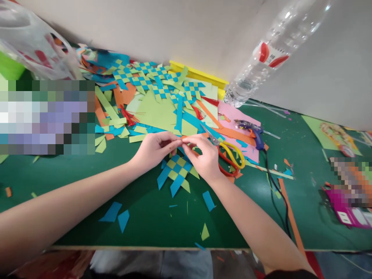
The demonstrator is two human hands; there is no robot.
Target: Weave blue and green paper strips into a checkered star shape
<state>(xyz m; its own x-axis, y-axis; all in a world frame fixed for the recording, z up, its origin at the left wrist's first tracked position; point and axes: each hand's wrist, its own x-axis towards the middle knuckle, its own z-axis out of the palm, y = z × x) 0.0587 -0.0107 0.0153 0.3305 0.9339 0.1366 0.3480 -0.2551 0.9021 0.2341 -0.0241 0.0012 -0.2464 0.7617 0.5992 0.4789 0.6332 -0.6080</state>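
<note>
A woven piece of blue and light-green paper (178,169), checkered with pointed strip ends, shows just below my two hands. My left hand (159,150) pinches at its upper end, thumb and forefinger together. Opposite it, my right hand (205,157) is closed in the same kind of pinch, and the fingertips of both hands meet. The strip ends between the fingers are mostly hidden. Right beside my right hand lie scissors (214,138) with one yellow and one red handle, blades pointing away. An orange paper strip (200,135) runs behind the right fingers.
Several checkered woven pieces (141,81) are heaped at the back. A blue glue gun (258,135) with a black cord (273,178) lies right. A clear plastic bottle (261,66) stands near the wall. Paper scraps (112,212) dot the green table (139,228).
</note>
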